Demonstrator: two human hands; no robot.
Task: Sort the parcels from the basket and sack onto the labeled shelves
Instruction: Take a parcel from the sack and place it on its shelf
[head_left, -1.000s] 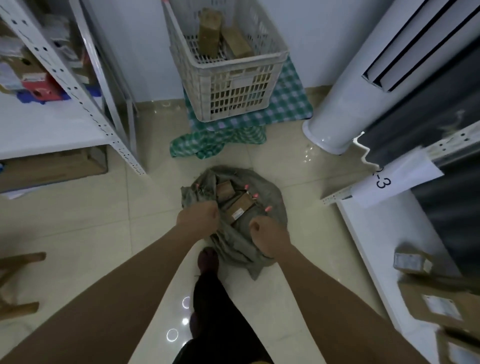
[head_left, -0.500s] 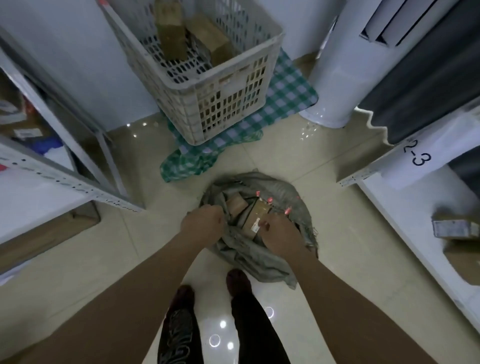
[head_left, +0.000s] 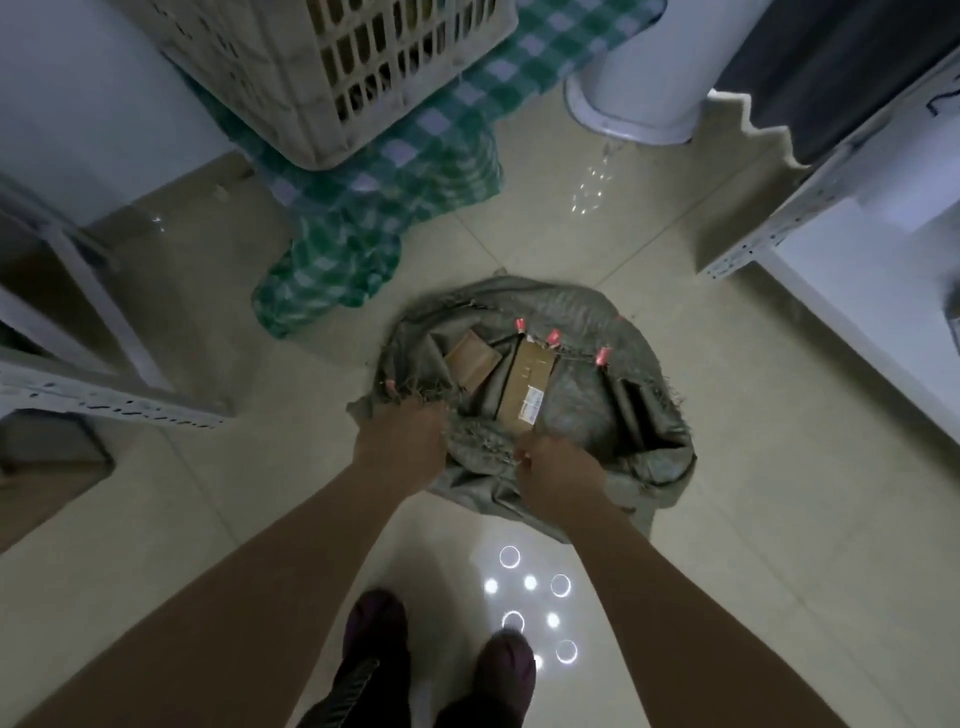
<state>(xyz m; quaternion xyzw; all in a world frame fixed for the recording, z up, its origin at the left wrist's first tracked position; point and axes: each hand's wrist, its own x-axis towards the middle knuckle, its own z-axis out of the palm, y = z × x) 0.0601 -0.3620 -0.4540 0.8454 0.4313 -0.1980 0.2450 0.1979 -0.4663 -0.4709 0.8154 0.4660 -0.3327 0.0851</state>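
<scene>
The person is bending over the grey woven sack (head_left: 540, 395) on the tiled floor, and both hands are bunching its near rim. The left hand (head_left: 400, 447) is gripping the frayed edge at about seven o'clock of the sack's mouth, fingers curled into the cloth; the right hand (head_left: 558, 475) is gripping the same edge at about six o'clock, just beside the left.

Inside the open mouth two cardboard parcels are showing: a small brown box (head_left: 470, 359) toward eleven o'clock and a longer box with a white label (head_left: 524, 387) leaning at the centre, its label end nearest the right hand. The white plastic basket (head_left: 332, 67) is sitting on a green checked cloth (head_left: 384, 208) at twelve o'clock, well apart from the sack.

The risk I see lies in the limp cloth. If the hands are pulling the rim toward the feet, the mouth may fold over the parcels and hide them, or the leaning box may tip deeper. The frayed edge looks weak, so a hard tug could tear threads. The glossy floor may let the sack slide.
</scene>
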